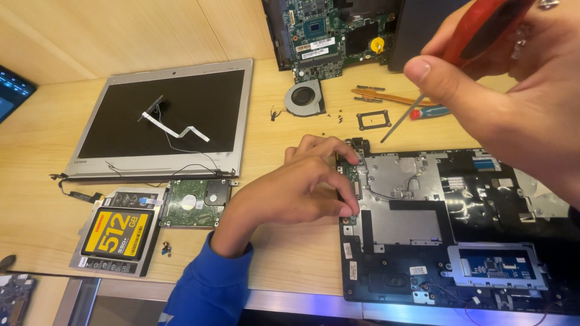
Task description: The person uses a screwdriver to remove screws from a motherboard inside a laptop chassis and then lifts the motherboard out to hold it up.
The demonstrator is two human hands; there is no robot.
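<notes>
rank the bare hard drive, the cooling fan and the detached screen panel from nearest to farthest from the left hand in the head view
From the left hand:
1. Bare hard drive, just to its left on the table.
2. Cooling fan, above it, toward the back.
3. Detached screen panel, far upper left.
</notes>
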